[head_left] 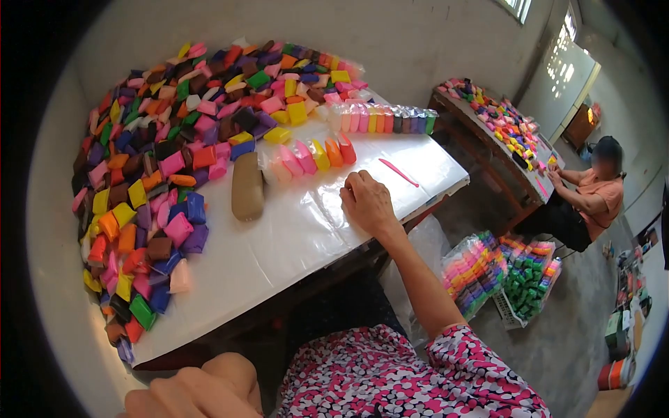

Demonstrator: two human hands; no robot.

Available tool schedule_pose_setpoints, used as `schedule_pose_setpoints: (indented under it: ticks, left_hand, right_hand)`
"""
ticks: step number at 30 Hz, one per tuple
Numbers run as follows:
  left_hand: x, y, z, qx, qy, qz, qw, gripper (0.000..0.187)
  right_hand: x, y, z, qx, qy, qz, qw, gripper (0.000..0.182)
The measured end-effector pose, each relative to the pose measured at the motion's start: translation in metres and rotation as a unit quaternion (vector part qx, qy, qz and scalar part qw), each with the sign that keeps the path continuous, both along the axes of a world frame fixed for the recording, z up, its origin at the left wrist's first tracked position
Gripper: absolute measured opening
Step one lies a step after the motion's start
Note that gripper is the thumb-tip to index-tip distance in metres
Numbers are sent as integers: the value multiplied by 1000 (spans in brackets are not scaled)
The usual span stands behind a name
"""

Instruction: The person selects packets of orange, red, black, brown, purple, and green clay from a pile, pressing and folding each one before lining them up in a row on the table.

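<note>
On the white table (279, 244), my right hand (367, 202) rests with its fingers curled together; anything inside them is hidden. Just beyond it is a row of pink, yellow, orange and red packets (317, 156) in clear plastic. A brown oblong block (247, 187) lies left of the row. To the right of my hand is a thin pink tool (398, 173). A longer multicolored strip of packets (382, 118) lies farther back. My left hand (185, 393) is low at the bottom left, near my body, off the tabletop, its fingers bent and partly cut off.
A large heap of colored packets (167, 164) covers the table's left and back. Another person (601, 188) sits at a second table (488, 132) on the right. Bagged packets (476, 272) and a white basket (509, 311) of green packets stand on the floor.
</note>
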State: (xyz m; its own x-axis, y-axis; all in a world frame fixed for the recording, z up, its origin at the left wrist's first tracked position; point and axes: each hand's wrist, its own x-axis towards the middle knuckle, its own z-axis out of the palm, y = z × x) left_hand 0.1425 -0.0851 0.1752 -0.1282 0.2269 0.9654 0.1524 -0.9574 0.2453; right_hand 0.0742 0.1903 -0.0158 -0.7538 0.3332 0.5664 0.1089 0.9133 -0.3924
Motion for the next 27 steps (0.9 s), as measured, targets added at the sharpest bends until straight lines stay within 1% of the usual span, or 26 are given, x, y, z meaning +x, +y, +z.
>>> schedule_pose_setpoints:
  ticks: [3,6,7,10,12,13,15,18,22,24,26,27]
  left_hand:
    - [15,-8,6,-46,-85,57,994,8]
    - [25,-5,9,-46,-126,113,984,11]
    - [25,-2,10,-38,-124,116,985,13]
    - [20,-8,15,-80,-66,117,988,19]
    - [22,-14,8,-60,-93,145,983,24]
    - [30,-16,-4,-16,-147,174,973,27]
    - [34,-15,-11,38,-191,186,963,32]
    - [34,-7,-2,44,-171,158,971,35]
    - [26,-22,-8,31,-126,185,974,34]
    - [18,-35,-9,-25,-72,206,975,34]
    - [11,-56,6,-142,-5,228,963,32]
    - [10,-68,15,-200,28,244,948,32]
  right_hand:
    - [-1,1,-1,0,-1,-3,1000,14]
    - [-1,0,0,-4,-6,-5,1000,14]
    - [-1,0,0,-5,-8,-5,1000,14]
    - [-1,1,-1,-7,-4,-2,1000,14]
    - [-1,0,0,-6,-5,-3,1000,14]
    - [-1,0,0,-6,-6,-4,1000,14]
    - [-1,0,0,-5,-2,-1,1000,14]
    - [0,0,-1,-4,2,0,1000,14]
    - [0,1,2,-2,-23,12,1000,17]
    - [1,0,4,-1,-18,16,1000,16]
    - [3,2,3,4,-21,6,1000,15]
    - [2,4,0,10,-25,1,1000,15]
